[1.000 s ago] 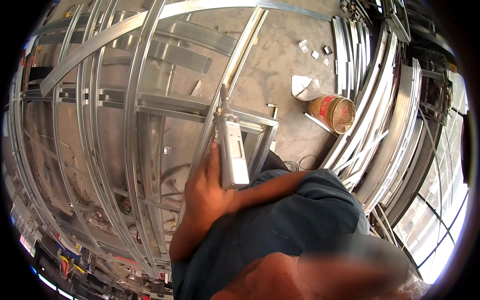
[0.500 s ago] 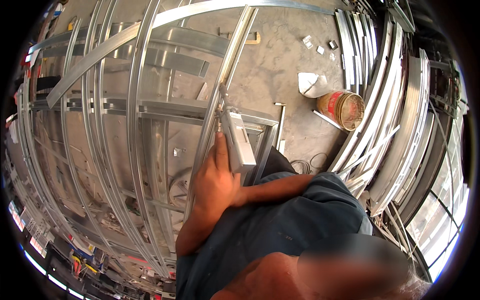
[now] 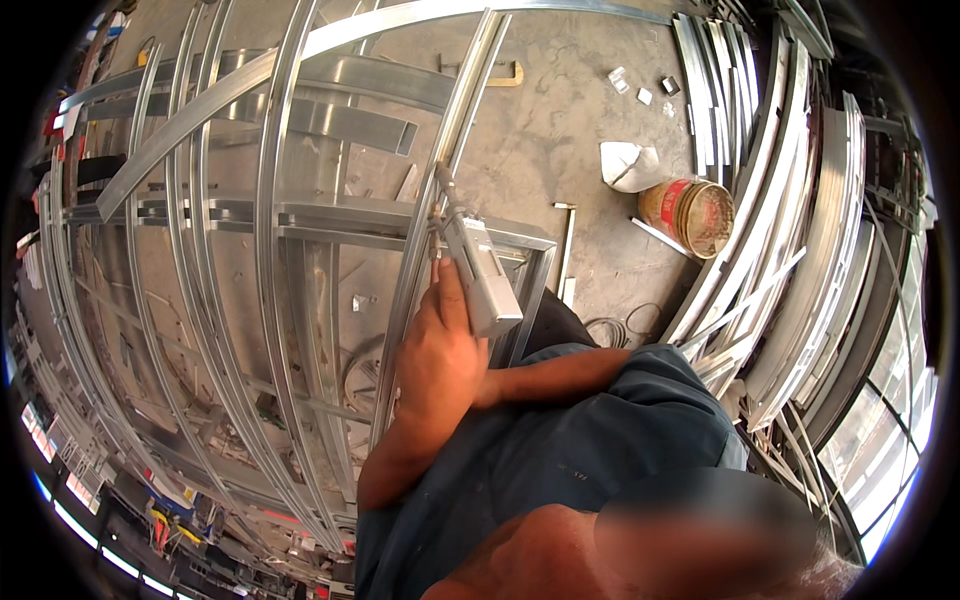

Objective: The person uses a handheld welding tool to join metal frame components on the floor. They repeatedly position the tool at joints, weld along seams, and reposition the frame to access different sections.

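Observation:
A grey boxy hand tool with a narrow nose (image 3: 482, 275) lies along an upright metal stud (image 3: 408, 300). Its nose points away from me, near where the stud crosses a horizontal channel (image 3: 340, 220). My left hand (image 3: 438, 345) is beside the tool's body. Its index and middle fingers reach up to a thin metal piece (image 3: 436, 240) under the nose; the other fingers are curled out of sight. From the right, my right forearm (image 3: 560, 377) runs in behind the left hand. My right hand and the tool's handle are hidden there.
More metal studs (image 3: 280, 150) stand in a frame to the left, with a diagonal strip (image 3: 190, 125) across them. A stained bucket (image 3: 672, 210) lies on its side by a white sheet (image 3: 625, 165). Long metal profiles (image 3: 790, 200) are stacked at the right. A clamp (image 3: 505, 75) is at the far stud.
The tool's body has tilted slightly to the right, and my left hand has shifted a little with it. The view has moved very slightly.

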`<action>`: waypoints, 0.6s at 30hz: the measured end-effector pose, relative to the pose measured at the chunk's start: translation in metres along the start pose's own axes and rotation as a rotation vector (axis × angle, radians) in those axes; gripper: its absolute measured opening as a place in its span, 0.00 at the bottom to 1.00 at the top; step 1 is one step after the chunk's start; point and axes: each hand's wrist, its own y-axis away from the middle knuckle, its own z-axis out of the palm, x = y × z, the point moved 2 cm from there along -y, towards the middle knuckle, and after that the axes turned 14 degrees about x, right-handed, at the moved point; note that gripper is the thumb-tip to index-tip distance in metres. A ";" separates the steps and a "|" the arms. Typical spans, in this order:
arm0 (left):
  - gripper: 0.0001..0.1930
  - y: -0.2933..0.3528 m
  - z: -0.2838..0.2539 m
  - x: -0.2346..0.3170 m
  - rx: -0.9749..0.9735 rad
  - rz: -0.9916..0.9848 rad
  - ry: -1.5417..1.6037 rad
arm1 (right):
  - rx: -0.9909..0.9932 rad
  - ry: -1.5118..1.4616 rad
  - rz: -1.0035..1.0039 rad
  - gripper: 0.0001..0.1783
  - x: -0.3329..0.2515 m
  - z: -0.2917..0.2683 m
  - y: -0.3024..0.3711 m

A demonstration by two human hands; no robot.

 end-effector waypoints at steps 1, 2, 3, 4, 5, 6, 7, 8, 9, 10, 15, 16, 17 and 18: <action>0.44 0.000 0.001 -0.001 0.019 0.003 0.014 | 0.005 0.008 0.001 0.29 0.005 -0.003 0.001; 0.44 0.001 0.002 -0.001 0.039 0.006 0.028 | 0.011 0.015 0.001 0.29 0.010 -0.006 0.002; 0.44 0.001 0.002 -0.002 0.045 0.005 0.031 | 0.012 0.023 0.007 0.29 0.011 -0.006 0.003; 0.44 0.001 0.002 -0.002 0.052 0.004 0.034 | 0.009 0.030 0.005 0.29 0.011 -0.006 0.003; 0.44 0.002 0.002 -0.002 0.059 0.003 0.037 | 0.005 0.037 0.003 0.30 0.011 -0.006 0.004; 0.45 0.001 0.001 -0.001 0.030 -0.013 0.032 | 0.007 0.044 -0.002 0.30 0.012 -0.008 0.004; 0.45 0.001 -0.001 0.000 0.002 -0.029 0.026 | 0.008 0.082 -0.026 0.31 0.013 -0.009 0.003; 0.45 0.000 -0.001 0.000 -0.027 -0.046 0.020 | 0.009 0.120 -0.049 0.31 0.014 -0.009 0.003; 0.46 0.001 -0.001 0.000 -0.010 -0.037 0.030 | 0.009 0.158 -0.072 0.31 0.015 -0.010 0.003; 0.46 0.001 0.001 -0.001 0.007 -0.025 0.040 | 0.014 0.131 -0.051 0.32 0.010 -0.008 0.002; 0.49 0.001 0.000 -0.002 -0.014 -0.028 0.038 | 0.002 0.122 -0.011 0.32 -0.013 -0.001 0.002; 0.50 0.000 -0.001 -0.001 -0.015 -0.031 0.040 | -0.002 0.132 -0.006 0.32 -0.014 0.000 0.002; 0.50 0.000 -0.002 -0.001 -0.016 -0.033 0.041 | -0.004 0.136 -0.001 0.32 -0.016 0.000 0.001; 0.50 0.000 -0.002 0.000 -0.023 -0.039 0.040 | -0.006 0.141 0.001 0.32 -0.017 0.001 0.002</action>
